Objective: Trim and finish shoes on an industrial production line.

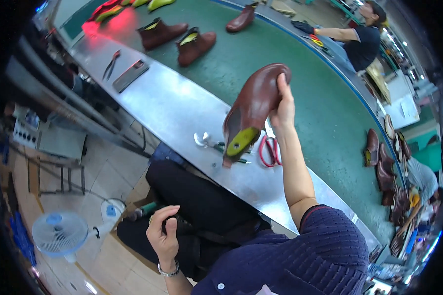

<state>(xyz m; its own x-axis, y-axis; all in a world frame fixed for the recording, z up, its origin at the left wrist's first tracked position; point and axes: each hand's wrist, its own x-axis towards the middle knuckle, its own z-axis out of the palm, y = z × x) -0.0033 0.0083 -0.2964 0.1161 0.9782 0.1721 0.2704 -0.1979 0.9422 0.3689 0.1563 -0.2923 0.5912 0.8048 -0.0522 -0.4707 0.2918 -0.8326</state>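
My right hand (pixel 285 105) grips a brown leather ankle boot (pixel 256 96) around its toe, thumb on top. The boot is lifted over the metal bench edge (pixel 174 98), its shaft tilted down toward me. A yellow-green last with a hole (pixel 243 140) shows in the shaft opening, beside a dark side panel. Low over my lap, my left hand (pixel 162 235) is empty, its thumb and fingers apart and loosely curved, with a watch on the wrist. Red-handled scissors (pixel 268 151) and a metal-headed tool (pixel 206 141) lie on the bench below the boot.
Pliers (pixel 112 64) and a flat dark-and-silver object (pixel 131 76) lie at the bench's left end. Brown boots (pixel 197 46) stand on the green belt (pixel 325 108). More shoes (pixel 371 147) are at the right. Across works another person (pixel 362 42). A fan (pixel 60 233) stands at lower left.
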